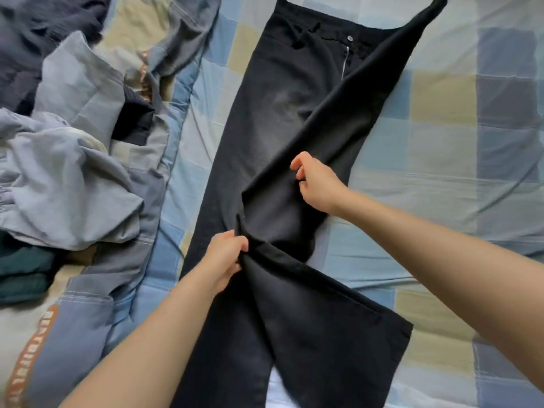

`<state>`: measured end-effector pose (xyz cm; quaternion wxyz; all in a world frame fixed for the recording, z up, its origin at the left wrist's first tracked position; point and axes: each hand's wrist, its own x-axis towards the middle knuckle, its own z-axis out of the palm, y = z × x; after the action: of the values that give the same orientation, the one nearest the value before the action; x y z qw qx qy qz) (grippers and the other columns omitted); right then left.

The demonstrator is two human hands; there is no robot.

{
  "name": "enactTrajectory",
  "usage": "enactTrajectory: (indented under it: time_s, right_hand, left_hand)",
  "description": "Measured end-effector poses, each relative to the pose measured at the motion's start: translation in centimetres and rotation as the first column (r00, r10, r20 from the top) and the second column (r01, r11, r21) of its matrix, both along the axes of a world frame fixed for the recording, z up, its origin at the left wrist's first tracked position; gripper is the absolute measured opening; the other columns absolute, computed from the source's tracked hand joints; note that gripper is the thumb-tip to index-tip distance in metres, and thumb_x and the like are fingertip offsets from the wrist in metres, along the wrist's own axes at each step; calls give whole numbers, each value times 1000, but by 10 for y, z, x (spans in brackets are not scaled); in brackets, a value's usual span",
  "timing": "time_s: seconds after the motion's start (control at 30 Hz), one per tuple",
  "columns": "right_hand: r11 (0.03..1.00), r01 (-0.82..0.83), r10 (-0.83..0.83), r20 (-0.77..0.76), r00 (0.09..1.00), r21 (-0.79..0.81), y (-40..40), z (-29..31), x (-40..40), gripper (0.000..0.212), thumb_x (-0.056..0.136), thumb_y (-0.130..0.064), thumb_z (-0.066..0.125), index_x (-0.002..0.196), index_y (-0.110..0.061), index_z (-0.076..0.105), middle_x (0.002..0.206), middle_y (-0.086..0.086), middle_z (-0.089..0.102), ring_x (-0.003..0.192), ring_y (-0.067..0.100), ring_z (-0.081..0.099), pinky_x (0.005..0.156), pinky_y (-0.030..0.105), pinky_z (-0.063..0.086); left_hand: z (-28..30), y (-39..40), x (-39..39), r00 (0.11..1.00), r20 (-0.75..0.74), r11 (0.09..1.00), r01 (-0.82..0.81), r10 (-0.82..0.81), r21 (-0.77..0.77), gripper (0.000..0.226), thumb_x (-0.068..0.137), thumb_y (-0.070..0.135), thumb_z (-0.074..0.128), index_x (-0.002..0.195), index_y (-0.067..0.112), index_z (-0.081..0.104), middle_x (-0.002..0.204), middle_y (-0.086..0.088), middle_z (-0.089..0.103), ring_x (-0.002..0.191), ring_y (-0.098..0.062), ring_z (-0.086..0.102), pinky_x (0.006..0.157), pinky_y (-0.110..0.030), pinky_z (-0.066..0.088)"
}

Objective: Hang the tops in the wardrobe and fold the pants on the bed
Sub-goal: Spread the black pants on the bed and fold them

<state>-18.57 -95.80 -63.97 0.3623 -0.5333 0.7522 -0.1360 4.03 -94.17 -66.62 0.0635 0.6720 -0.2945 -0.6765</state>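
- Head view: long black denim pants (282,119) spread lengthwise on the blue, cream and grey checked bed sheet (441,148), waistband far, hems near; silver waist button (350,38) and zipper facing up.
- Laid flat on the bed, likely to give a firm surface for folding.
- One leg drawn diagonally over the other, crossing near the knees; looks like the start of stacking leg on leg, not yet aligned.
- Left hand (225,257) clenched on a bunched edge of black cloth at the crossing, apparently to pull it over and square the seam.
- Right hand (316,182) set at the far edge of the upper leg, fingers curled and pinching the fabric, probably to keep it taut.
- Pants directly under and between both hands, the lower hem (368,354) fanned out near the right forearm.
- Heap of crumpled grey, pale blue and dark garments (67,160) on the rumpled quilt (97,319) to the left, well apart from the hands, seemingly waiting for sorting.
- Wardrobe not in view.
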Motion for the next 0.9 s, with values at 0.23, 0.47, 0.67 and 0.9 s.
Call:
enactTrajectory:
  time_s: [0.23,0.47,0.67,0.9]
  right_hand:
    - [938,-334,346,-321,882,93,-77,-20,7,83,83,7,33,146,-45,13,78,3,43,69,26,48,55,36,38]
    - [832,-405,544,-416,729,379,-116,-35,28,18,96,-23,49,112,-23,54,112,12,57,100,35,55,74,37,44]
    - [917,-388,335,-340,878,-97,-117,-22,63,10,95,-21,44,103,-18,48,102,8,61,89,33,55,75,43,48]
    - [928,-367,359,-427,830,67,-125,-56,120,15,93,-5,39,106,-5,47,104,18,56,83,33,50,67,38,40]
  left_hand:
    - [-17,-6,35,778,482,804,553,-403,-220,29,86,23,61,112,21,48,94,2,66,81,-19,65,69,-30,49]
    - [-8,-21,-10,556,618,634,764,-556,-118,32,95,40,51,120,19,53,130,-6,38,110,-29,49,83,-37,43]
    - [-8,-7,56,872,349,760,477,-344,-442,36,78,-6,43,82,29,45,80,8,48,65,-10,46,52,-19,35]
    - [-29,9,97,816,515,805,479,-262,-349,36,79,-2,50,97,24,31,82,1,53,75,-23,53,62,-33,40]
